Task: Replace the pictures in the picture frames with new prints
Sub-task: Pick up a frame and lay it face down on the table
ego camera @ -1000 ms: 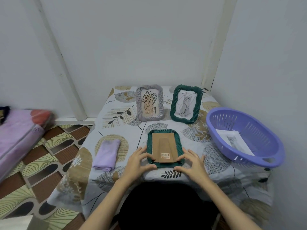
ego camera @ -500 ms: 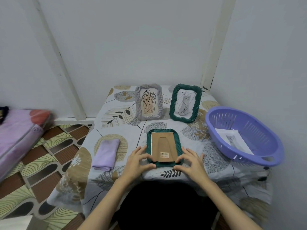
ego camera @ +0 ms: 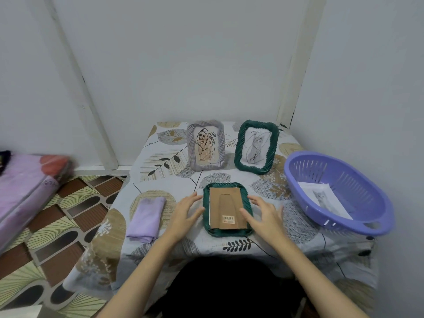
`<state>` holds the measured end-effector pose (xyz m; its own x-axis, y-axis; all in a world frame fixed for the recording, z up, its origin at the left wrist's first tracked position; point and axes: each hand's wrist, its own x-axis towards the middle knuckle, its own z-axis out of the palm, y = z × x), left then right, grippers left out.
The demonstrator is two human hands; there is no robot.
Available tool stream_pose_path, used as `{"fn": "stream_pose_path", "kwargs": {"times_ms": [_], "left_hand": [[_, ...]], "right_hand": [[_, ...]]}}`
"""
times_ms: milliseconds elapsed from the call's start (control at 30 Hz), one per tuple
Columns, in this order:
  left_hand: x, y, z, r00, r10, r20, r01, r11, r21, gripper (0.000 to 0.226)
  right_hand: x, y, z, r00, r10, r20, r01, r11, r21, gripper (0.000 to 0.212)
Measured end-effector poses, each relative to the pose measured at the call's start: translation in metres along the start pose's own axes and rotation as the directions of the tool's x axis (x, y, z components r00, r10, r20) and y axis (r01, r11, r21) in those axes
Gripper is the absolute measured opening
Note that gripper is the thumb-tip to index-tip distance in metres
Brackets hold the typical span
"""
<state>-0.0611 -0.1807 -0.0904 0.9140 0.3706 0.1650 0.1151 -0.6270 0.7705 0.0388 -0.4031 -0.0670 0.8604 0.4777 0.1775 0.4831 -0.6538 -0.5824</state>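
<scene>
Lying face-down between the spread left hand (ego camera: 185, 212) and right hand (ego camera: 266, 214), green frame (ego camera: 227, 208)

You can't see the picture in the face-down green frame (ego camera: 228, 210); only its cardboard backing (ego camera: 227, 208) shows. Barcode sticker (ego camera: 228, 219) text is too small. Left hand (ego camera: 187, 211) is motion-blurred beside that frame. Right thumb overlaps the backing's edge.

barcode sticker (ego camera: 228, 218) sitting on brown backing board (ego camera: 226, 208) of face-down green frame (ego camera: 245, 196), print under bars staying too small to read, no other text showing
</scene>
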Motion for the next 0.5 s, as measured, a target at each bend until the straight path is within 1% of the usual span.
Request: {"fn": "stream_pose_path", "kwargs": {"times_ms": [67,133,167,233,267,333,400,500], "left_hand": [[0.008,-0.002,0.000,0.999,-0.019,0.034,0.014,0.989,0.148,0.066],[0.010,-0.002,0.002,0.995,-0.018,0.101,-0.009,0.966,0.259,0.055],[0.009,-0.002,0.003,0.991,-0.013,0.131,-0.026,0.956,0.292,0.053],[0.006,0.000,0.004,0.985,-0.023,0.170,-0.038,0.936,0.350,0.058],[0.005,0.000,0.005,0.983,-0.036,0.179,-0.035,0.925,0.379,0.060],[0.002,-0.001,0.006,0.984,-0.042,0.173,-0.035,0.905,0.423,0.066],[0.000,-0.002,0.007,0.986,-0.029,0.162,-0.050,0.886,0.461,0.078],[0.000,-0.004,0.008,0.987,-0.020,0.159,-0.058,0.881,0.470,0.083]], "right_hand": [[0.007,-0.018,0.008,0.999,-0.002,0.048,0.011,0.983,-0.181,0.082],[0.008,-0.035,0.019,0.998,0.000,0.067,0.020,0.956,-0.291,0.094],[0.007,-0.040,0.025,0.998,0.005,0.065,0.017,0.939,-0.343,0.097],[0.006,-0.045,0.034,0.996,0.055,0.069,-0.021,0.908,-0.419,0.096],[0.006,-0.046,0.037,0.993,0.086,0.075,-0.046,0.903,-0.428,0.093],[0.005,-0.046,0.041,0.990,0.117,0.079,-0.079,0.924,-0.374,0.087],[0.005,-0.046,0.042,0.991,0.111,0.075,-0.087,0.958,-0.274,0.081],[0.007,-0.045,0.044,0.993,0.111,0.048,-0.106,0.990,-0.092,0.071]]}}
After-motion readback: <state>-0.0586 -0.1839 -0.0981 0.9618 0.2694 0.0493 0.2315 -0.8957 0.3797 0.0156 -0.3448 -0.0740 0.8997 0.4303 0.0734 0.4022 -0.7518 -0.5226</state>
